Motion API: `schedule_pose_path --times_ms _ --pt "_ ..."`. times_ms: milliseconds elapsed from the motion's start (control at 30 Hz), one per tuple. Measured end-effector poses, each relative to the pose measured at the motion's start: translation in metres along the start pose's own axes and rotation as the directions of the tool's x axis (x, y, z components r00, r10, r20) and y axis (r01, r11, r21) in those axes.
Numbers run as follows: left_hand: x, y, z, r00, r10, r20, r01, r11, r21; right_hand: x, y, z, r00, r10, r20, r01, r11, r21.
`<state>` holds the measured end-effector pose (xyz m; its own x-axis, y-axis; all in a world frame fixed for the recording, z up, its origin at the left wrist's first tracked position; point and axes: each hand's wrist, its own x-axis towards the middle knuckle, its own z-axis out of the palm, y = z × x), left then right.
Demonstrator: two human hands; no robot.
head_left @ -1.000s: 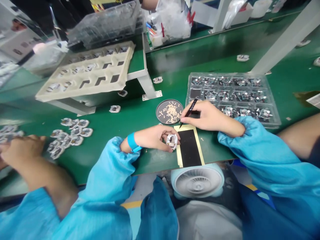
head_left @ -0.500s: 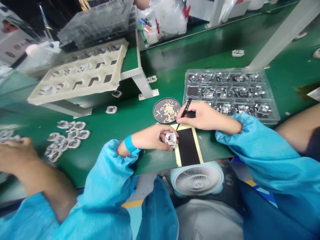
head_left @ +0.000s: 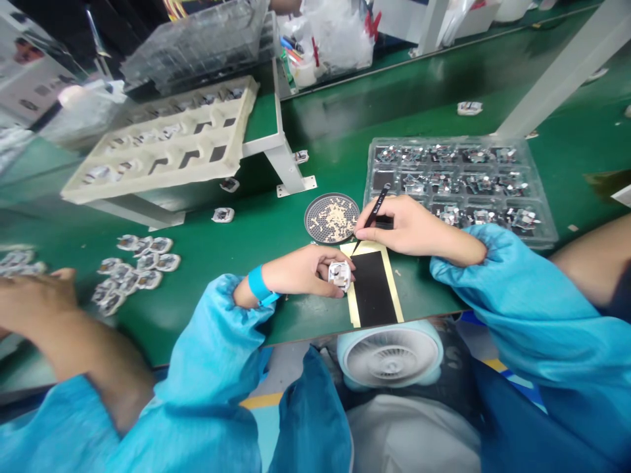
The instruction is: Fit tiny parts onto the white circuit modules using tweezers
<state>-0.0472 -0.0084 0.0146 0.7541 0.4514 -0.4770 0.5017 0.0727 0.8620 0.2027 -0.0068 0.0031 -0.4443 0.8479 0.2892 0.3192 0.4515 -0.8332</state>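
Note:
My left hand (head_left: 315,272) is closed around a small white plastic housing (head_left: 339,276), its inner side turned up, over the left edge of a black pad with a yellow border (head_left: 375,289). Black tweezers (head_left: 378,207) are pinched in my right hand (head_left: 401,223). Their tip points down at the pad's top edge, just beyond the housing; whether it grips anything is too small to tell. Behind my hands lies a round grey dish (head_left: 331,218) of tiny cream-coloured pieces.
A clear compartment tray (head_left: 539,197) of small circuit parts sits at the right. Several white housings (head_left: 135,272) cluster at left, near a co-worker's hand (head_left: 39,299). A cream tray (head_left: 229,161) rests on a raised stand. Below the table edge is a fan (head_left: 392,355).
The tweezers' tip has shifted slightly right, away from the housing, and they stand a little more tilted. My left hand keeps its hold. The whole view has shifted slightly.

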Motion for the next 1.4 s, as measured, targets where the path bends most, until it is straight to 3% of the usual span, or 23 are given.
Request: schedule_pose_path --times_ms 200,433,667,733,800,867,967,1033,1100,1167,1267,1400 --pt "0.003 -0.003 0.001 0.998 0.050 -0.046 -0.053 0.996 -0.078 -0.001 -0.008 -0.010 0.992 -0.009 -0.128 0.005 0.999 -0.037" --pt "0.011 -0.005 0.011 0.926 0.180 -0.333 -0.256 0.946 -0.201 -0.007 -0.015 -0.021 0.934 -0.091 -0.345 0.085 0.996 -0.032" --pt "0.016 -0.005 0.012 0.898 0.138 -0.418 -0.277 0.915 -0.293 -0.008 -0.017 -0.013 0.927 -0.146 -0.346 0.160 0.987 0.012" --pt "0.017 -0.008 0.013 0.877 0.176 -0.447 -0.339 0.885 -0.318 -0.008 -0.017 -0.012 0.930 -0.157 -0.333 0.168 0.986 0.004" --pt "0.017 -0.010 0.014 0.835 0.261 -0.485 -0.406 0.887 -0.221 -0.008 -0.016 -0.011 0.932 -0.157 -0.328 0.165 0.986 -0.005" --pt "0.012 -0.011 0.014 0.799 0.360 -0.482 -0.380 0.923 0.059 -0.009 -0.016 -0.011 0.931 -0.156 -0.330 0.161 0.987 -0.011" --pt "0.003 -0.007 0.012 0.815 0.451 -0.364 -0.222 0.823 0.522 -0.009 -0.016 -0.010 0.928 -0.171 -0.332 0.176 0.984 -0.013" --pt "0.000 -0.006 0.010 0.831 0.442 -0.339 -0.162 0.774 0.612 -0.009 -0.017 -0.009 0.926 -0.180 -0.332 0.186 0.982 -0.016" --pt "0.002 -0.005 0.010 0.811 0.388 -0.439 -0.157 0.866 0.474 -0.010 -0.017 -0.008 0.920 -0.186 -0.344 0.189 0.982 -0.025" --pt "0.008 -0.005 0.012 0.782 0.286 -0.554 -0.234 0.958 0.165 -0.010 -0.018 -0.007 0.911 -0.194 -0.364 0.193 0.980 -0.041" --pt "0.017 -0.004 0.017 0.788 0.177 -0.589 -0.358 0.911 -0.205 -0.009 -0.017 -0.006 0.901 -0.217 -0.375 0.203 0.976 -0.076" --pt "0.023 -0.005 0.024 0.778 0.117 -0.617 -0.387 0.863 -0.324 -0.007 -0.015 -0.005 0.883 -0.274 -0.381 0.249 0.962 -0.114"
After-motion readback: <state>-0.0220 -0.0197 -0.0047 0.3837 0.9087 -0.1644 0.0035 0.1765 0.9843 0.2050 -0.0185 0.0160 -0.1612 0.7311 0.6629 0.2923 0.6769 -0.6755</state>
